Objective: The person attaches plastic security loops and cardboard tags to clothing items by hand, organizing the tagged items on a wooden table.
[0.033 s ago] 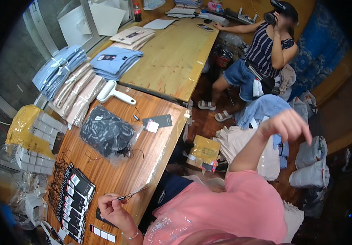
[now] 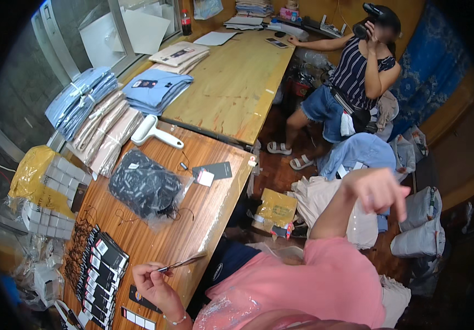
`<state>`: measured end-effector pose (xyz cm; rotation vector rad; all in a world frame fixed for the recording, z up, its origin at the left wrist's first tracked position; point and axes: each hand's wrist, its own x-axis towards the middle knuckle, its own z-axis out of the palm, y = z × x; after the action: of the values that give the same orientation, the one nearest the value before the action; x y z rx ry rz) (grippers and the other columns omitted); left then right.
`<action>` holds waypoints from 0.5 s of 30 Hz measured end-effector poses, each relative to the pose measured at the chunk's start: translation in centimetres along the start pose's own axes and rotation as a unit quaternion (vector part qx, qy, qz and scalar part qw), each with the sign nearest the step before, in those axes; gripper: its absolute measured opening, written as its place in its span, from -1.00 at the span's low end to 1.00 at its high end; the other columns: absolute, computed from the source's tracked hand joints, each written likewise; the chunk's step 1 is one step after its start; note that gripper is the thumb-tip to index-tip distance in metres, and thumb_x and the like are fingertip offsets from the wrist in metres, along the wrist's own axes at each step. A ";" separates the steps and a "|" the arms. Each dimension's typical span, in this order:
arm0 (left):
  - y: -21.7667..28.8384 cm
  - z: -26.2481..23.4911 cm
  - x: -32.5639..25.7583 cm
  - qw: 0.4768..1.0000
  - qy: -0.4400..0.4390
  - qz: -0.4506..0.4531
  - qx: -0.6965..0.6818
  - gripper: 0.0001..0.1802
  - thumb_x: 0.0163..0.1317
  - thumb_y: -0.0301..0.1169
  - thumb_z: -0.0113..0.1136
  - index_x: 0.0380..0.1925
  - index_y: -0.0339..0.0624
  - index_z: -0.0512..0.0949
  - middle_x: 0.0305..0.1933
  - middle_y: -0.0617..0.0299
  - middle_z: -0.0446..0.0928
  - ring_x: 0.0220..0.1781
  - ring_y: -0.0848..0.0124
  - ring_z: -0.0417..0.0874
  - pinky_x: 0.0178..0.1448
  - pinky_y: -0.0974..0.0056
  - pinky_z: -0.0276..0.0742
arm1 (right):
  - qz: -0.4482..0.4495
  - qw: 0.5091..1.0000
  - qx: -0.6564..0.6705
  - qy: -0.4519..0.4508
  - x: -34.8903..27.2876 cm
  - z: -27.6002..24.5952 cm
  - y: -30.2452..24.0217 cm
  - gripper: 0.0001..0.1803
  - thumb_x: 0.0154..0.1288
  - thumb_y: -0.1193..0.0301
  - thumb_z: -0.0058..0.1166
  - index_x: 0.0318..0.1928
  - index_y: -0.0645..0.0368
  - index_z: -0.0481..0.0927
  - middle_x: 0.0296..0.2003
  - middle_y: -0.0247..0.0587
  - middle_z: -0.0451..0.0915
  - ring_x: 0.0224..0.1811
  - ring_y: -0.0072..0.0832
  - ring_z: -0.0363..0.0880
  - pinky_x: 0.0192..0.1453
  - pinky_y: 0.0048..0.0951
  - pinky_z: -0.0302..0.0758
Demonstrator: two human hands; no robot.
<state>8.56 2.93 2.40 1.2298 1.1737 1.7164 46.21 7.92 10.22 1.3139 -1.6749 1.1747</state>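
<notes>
My left hand (image 2: 154, 281), with a bracelet at the wrist, is closed in a pinch over the table's near edge. Its fingers hold a thin dark hang tag (image 2: 184, 262), seen nearly edge-on. My right hand (image 2: 377, 191) is raised out to the right, away from the table, its back toward me. The index finger stretches out and the others bend loosely; nothing shows in it. Beside my left hand are a dark card (image 2: 142, 300) and a white label strip (image 2: 138, 318). A row of black hang tags (image 2: 102, 275) with tangled strings lies to the left.
A plastic bag of black tags (image 2: 146, 181), a white lint roller (image 2: 157, 133) and folded shirts (image 2: 80, 104) rest on the table. Boxes in yellow tape (image 2: 36, 173) stand left. Another person (image 2: 355, 77) sits far right, near garments (image 2: 358, 154), a carton (image 2: 275, 208) and grey bags (image 2: 418, 236).
My right hand has dropped a little and shifted left. The tag in my left hand tilts slightly, and more of the dark card beside that hand shows.
</notes>
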 end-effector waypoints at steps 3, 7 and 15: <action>-0.6 0.5 0.3 1.000 -0.006 -0.008 0.004 -0.66 0.19 -0.19 0.10 -0.42 -0.23 0.27 -0.50 0.20 0.38 -0.51 0.51 0.38 -0.43 0.47 0.36 | 0.113 0.983 -0.051 0.134 -5.4 -0.8 3.7 -0.52 0.28 -0.02 -0.18 -0.29 0.13 0.60 -0.70 -0.30 0.35 -0.74 -0.50 0.22 -0.62 -0.45 0.21; -1.3 0.6 -0.3 0.993 -0.073 -0.036 0.081 -0.82 0.11 -0.47 0.15 -0.46 -0.29 0.34 -0.49 0.16 0.41 -0.47 0.50 0.43 -0.39 0.47 0.37 | 0.446 0.805 -0.127 0.370 -8.7 -0.9 10.6 -0.59 0.11 0.30 0.14 -0.05 0.25 0.49 -0.25 -0.11 0.55 -0.43 -0.48 0.49 -0.29 -0.46 0.47; -1.2 1.7 0.1 0.961 -0.062 0.015 0.270 -0.88 -0.03 -0.57 0.23 -0.55 -0.33 0.45 -0.62 0.27 0.43 -0.62 0.58 0.34 -0.54 0.48 0.23 | 0.522 0.788 -0.149 0.290 -4.2 1.1 22.7 -0.42 0.17 0.37 0.05 0.19 0.20 0.23 -0.12 -0.03 0.50 -0.10 -0.26 0.52 -0.05 -0.37 0.43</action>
<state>10.16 3.89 1.56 1.6516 1.6137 1.3517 25.29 10.02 0.73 -0.3209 -1.9638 1.5640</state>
